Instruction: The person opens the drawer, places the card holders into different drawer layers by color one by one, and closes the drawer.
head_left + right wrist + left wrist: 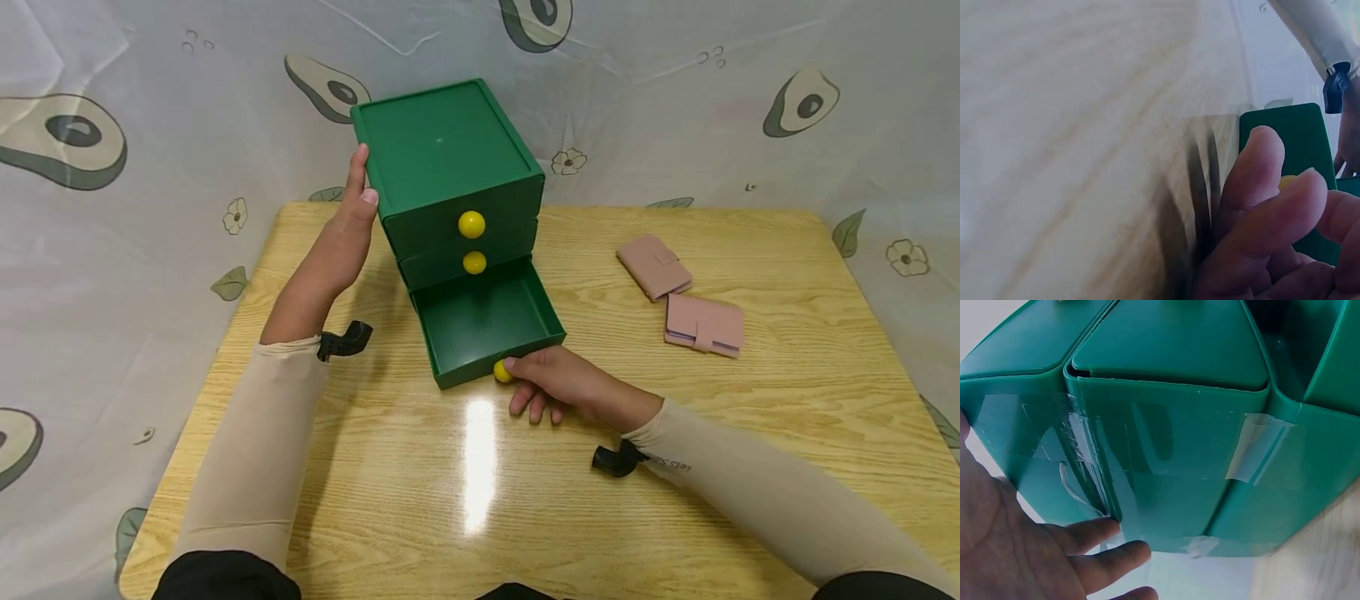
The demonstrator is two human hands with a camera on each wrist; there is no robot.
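A green three-drawer cabinet (450,150) stands at the back of the table, each drawer with a round yellow knob. Its bottom drawer (483,325) is pulled out and nothing lies inside; the upper two are closed. With fairly straight fingers, my left hand (348,237) rests against the cabinet's left side. In the left wrist view, clear tape (1260,447) runs across the seams of that side, close to the fingers. My right hand (558,383) pinches the yellow knob (503,371) of the bottom drawer between thumb and fingers. Fingers mostly hide this knob in the right wrist view.
Two pink card wallets (654,267) (703,325) lie on the wooden table (787,275) to the right of the cabinet, their corners close together. A white curtain with avocado prints (675,108) hangs behind the table and along its sides.
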